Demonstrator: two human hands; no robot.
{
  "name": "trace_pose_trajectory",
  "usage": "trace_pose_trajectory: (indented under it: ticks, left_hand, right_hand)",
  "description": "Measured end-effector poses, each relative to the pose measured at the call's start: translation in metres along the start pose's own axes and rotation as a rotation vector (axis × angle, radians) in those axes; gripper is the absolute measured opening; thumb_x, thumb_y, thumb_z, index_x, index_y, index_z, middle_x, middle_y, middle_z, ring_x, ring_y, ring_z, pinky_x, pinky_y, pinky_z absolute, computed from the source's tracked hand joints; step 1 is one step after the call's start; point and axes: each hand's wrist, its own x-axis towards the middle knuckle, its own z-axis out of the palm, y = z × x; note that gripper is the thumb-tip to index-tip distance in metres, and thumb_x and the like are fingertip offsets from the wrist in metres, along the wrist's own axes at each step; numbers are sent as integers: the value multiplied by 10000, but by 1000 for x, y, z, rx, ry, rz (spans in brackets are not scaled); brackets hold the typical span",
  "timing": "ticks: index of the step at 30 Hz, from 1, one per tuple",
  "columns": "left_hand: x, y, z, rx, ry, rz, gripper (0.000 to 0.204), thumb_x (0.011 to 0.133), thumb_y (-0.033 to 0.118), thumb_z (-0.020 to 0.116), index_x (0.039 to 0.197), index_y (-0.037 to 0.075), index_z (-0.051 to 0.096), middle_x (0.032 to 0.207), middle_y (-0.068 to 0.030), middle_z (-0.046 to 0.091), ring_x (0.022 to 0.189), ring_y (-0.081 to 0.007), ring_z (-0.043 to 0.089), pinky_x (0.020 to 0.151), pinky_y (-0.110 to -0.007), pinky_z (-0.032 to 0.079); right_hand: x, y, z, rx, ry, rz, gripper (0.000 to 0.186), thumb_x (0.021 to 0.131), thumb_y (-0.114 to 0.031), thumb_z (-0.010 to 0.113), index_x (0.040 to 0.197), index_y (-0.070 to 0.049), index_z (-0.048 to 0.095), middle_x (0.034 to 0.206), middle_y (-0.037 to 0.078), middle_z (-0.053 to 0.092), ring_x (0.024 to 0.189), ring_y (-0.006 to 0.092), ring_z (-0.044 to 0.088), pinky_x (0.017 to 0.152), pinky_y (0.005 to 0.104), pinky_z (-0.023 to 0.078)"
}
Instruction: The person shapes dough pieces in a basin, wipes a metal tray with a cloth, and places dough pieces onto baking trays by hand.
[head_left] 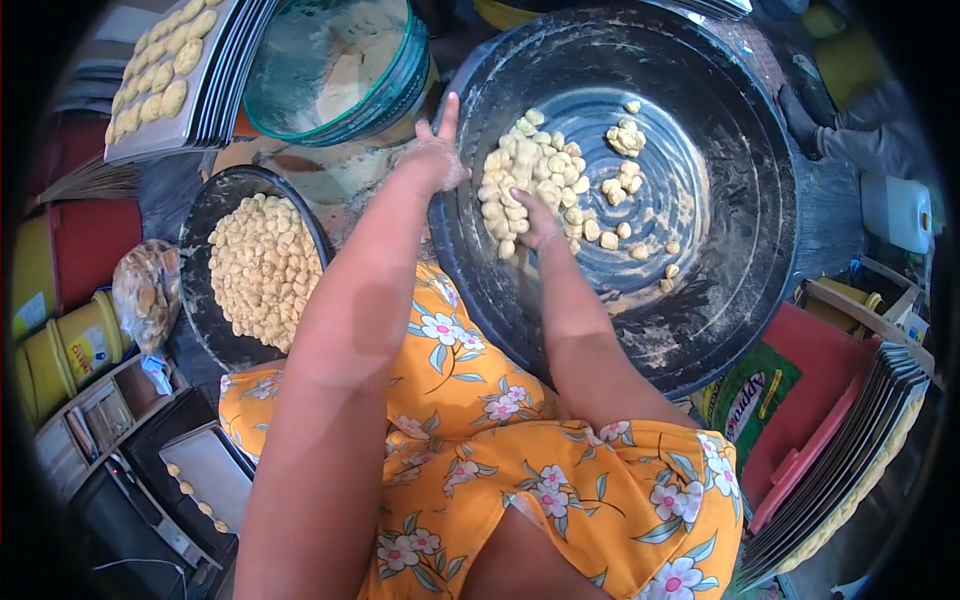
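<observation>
A wide black basin (738,235) stands before me, dusted with flour inside. Small pale dough balls (545,160) are heaped along its left inner side, with clumps and loose ones towards the middle. My right hand (538,218) reaches into that heap. Its thumb lies over some dough balls, while the other fingers are hidden beneath them. At the basin's left rim rests my left hand (436,158), flour on its skin, two fingers stretched out and apart. Left of my knee, a smaller black basin (195,235) is full of more dough balls.
Beyond my left arm stands a green tub (405,75) with flour in it. Stacked trays (215,85) bearing shaped dough are at upper left; another tray stack (850,470) is at lower right. A white jerrycan (893,212) and a person's leg (870,140) are at right.
</observation>
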Motion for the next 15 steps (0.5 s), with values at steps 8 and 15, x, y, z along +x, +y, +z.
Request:
trace_pose_trajectory:
  ticks: [8, 15]
  left_hand:
    - [-5, -20, -3, -43, 23, -86, 1110, 809, 254, 676, 1405, 377, -252, 1516, -262, 11, 1340, -413, 300, 1087, -434, 307]
    - [-2, 13, -6, 3, -37, -13, 1093, 815, 265, 665, 1412, 367, -244, 1521, -250, 10, 1342, -407, 300, 1092, -426, 299]
  right_hand:
    - [21, -141, 50, -948, 300, -137, 640, 801, -422, 688, 1305, -77, 498, 1298, 188, 517, 1192, 312, 476, 988, 423, 389]
    - [96, -168, -25, -1260, 490, -370, 675, 801, -449, 650, 1349, -104, 459, 1301, 173, 517, 1265, 377, 401, 1061, 480, 288]
